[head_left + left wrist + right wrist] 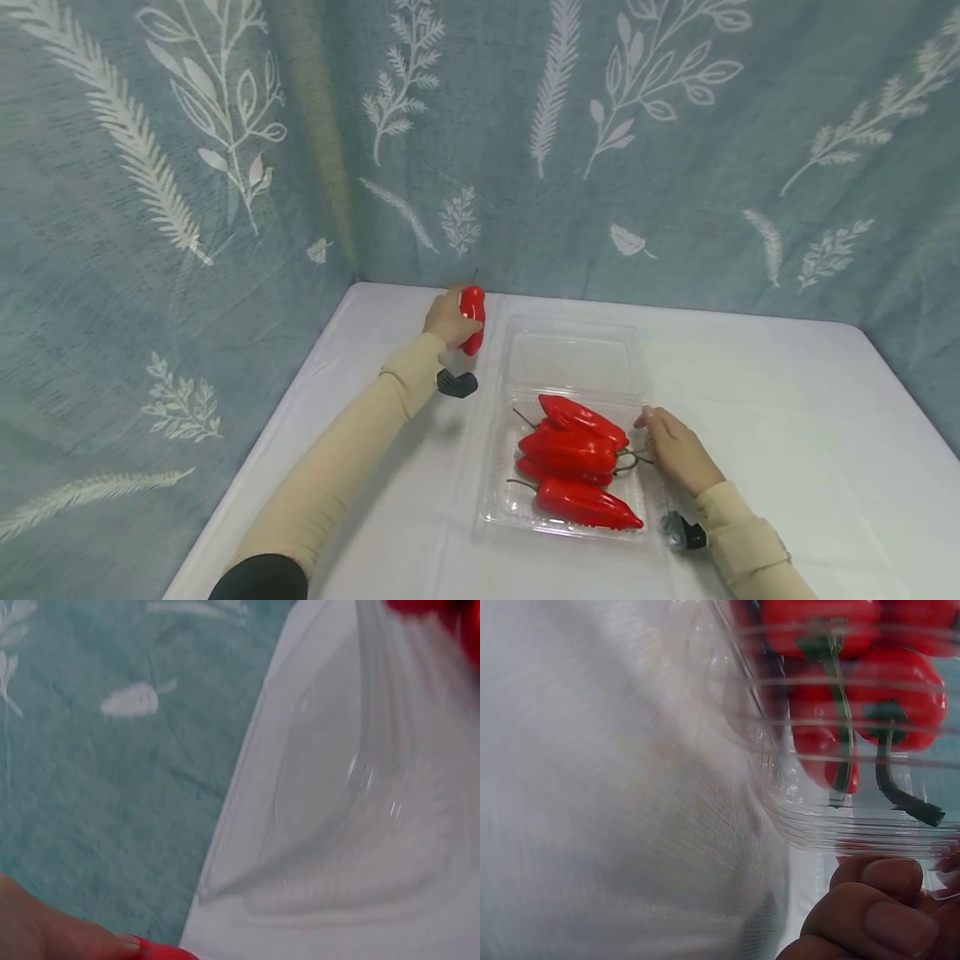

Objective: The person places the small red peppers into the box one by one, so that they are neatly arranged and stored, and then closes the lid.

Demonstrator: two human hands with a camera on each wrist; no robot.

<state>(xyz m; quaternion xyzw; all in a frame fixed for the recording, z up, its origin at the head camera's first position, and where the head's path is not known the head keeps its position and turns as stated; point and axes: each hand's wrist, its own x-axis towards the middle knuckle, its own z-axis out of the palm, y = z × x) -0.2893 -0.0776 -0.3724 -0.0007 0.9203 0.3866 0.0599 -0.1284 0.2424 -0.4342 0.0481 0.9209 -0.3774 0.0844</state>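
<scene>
My left hand (pixel 447 317) holds a red pepper (pixel 472 310) with a thin stem, beyond the left side of the container and above the tablecloth. Only part of that hand (pixel 56 930) and a bit of the pepper (pixel 161 951) show at the bottom of the left wrist view. A clear plastic container (pixel 491 500) lies unfolded, with several red peppers (pixel 570 450) piled in its near half. At its right edge, my right hand (pixel 678 450) grips the rim. Curled fingers (pixel 900 926) show by the ridged wall in the right wrist view, close to green pepper stems (pixel 889 769).
The container's hinged lid (pixel 573 354) lies flat behind the pepper-filled half. A white cloth covers the table (pixel 787 417). Blue-green curtains (pixel 487 208) with white leaf prints hang along the table's back and left edges.
</scene>
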